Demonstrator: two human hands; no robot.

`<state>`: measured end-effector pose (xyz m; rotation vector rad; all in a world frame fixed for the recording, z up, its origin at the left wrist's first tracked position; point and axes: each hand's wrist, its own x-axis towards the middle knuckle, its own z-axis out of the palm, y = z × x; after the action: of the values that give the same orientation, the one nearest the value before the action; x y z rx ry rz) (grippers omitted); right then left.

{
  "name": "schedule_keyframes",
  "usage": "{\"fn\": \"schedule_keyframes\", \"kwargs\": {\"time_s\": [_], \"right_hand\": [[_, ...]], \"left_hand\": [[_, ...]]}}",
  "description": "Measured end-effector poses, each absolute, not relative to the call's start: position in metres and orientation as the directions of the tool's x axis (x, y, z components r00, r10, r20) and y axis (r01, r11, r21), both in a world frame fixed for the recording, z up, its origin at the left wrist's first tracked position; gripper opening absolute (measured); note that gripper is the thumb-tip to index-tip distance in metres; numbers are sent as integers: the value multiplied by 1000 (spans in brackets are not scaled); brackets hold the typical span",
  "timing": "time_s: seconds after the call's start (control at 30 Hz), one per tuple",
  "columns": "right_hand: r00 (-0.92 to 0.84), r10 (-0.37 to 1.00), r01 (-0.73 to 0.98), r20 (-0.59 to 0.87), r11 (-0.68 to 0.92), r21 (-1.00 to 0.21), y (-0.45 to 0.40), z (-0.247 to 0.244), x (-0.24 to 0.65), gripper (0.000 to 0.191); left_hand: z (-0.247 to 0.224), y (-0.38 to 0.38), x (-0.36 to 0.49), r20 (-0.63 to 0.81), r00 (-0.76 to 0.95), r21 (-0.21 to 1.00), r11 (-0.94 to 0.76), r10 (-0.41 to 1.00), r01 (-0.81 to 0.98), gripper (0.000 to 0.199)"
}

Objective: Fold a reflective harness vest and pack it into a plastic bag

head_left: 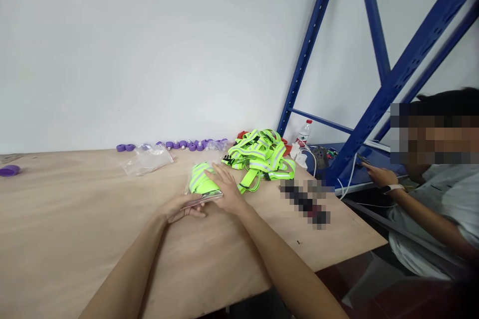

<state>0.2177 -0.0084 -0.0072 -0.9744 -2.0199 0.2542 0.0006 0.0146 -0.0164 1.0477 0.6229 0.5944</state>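
A clear plastic bag (203, 182) with folded neon yellow-green reflective straps inside is held between my hands above the table. My left hand (182, 208) grips the bag from below at its near left edge, the thumb along that edge. My right hand (227, 190) lies against the bag's right side, its fingers stretched out and apart over the straps. Just beyond my right hand rests a tangled pile of the same neon reflective straps (262, 152) with black buckles.
Along the wall side of the wooden table (75, 219) lie several purple rolls (192, 146) and an empty plastic bag (147, 159). A bottle (304, 133) stands by the blue rack (310, 45). At right, a person (437, 209) sits with a phone.
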Motion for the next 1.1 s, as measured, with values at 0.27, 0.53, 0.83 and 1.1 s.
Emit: {"fn": "schedule_keyframes", "kwargs": {"time_s": [0.27, 0.53, 0.83, 1.1], "right_hand": [[278, 789, 129, 548, 534, -835, -9, 3, 217, 37], [21, 957, -31, 290, 290, -956, -7, -20, 202, 37], [73, 979, -136, 192, 200, -970, 3, -29, 206, 45], [144, 983, -237, 110, 142, -961, 8, -33, 211, 39]], "left_hand": [[0, 28, -35, 65, 331, 887, 97, 941, -452, 61], [-19, 15, 21, 30, 469, 949, 122, 883, -291, 52], [-16, 10, 29, -36, 319, 923, 153, 947, -352, 47], [-17, 14, 32, -45, 273, 912, 151, 961, -381, 48]]}}
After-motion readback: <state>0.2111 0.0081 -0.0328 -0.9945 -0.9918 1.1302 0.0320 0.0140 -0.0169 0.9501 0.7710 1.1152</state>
